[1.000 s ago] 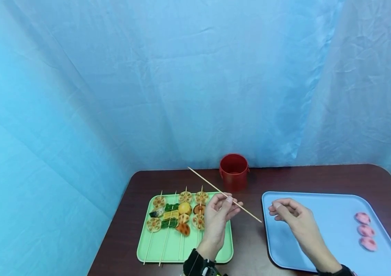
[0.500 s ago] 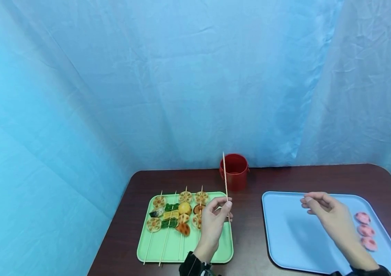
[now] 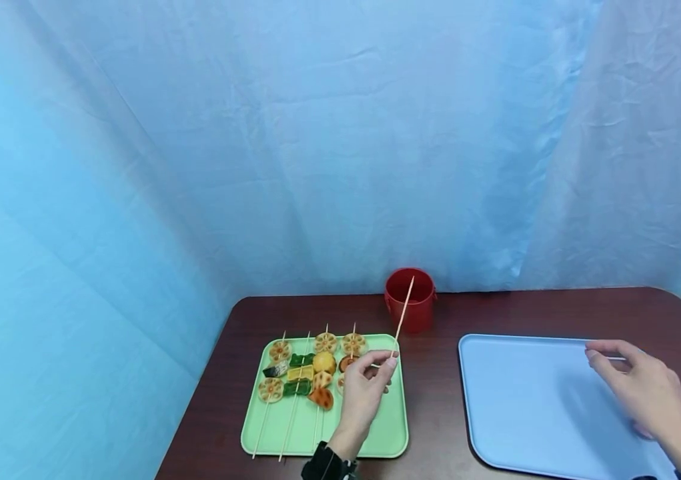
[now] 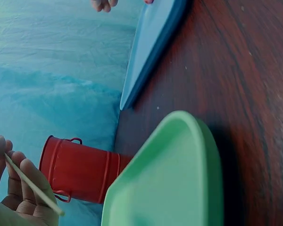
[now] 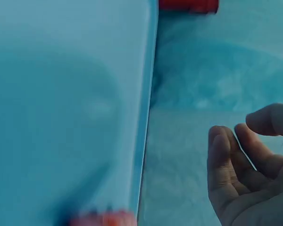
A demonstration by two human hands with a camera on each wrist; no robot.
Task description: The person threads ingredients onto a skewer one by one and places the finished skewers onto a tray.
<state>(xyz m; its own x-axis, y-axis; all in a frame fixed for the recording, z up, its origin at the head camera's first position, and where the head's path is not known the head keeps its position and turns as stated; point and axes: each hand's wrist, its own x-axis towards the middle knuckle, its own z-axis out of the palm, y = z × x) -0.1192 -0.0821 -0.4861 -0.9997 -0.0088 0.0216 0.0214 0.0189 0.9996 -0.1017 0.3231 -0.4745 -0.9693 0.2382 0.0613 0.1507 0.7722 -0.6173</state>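
Over green plastic tray [image 3: 388,433], left hand [image 3: 361,393] pinches thin bamboo skewer [image 3: 403,312], tilted before red ribbed metal bucket [image 3: 410,308]. Right hand [image 3: 646,390] empty, fingers loosely curled, above smooth blue tray [image 3: 526,407]. No legible text.

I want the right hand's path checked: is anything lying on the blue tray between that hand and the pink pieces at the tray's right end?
Nothing visible does: the right hand hangs directly over the blue tray, covering the pink pieces.
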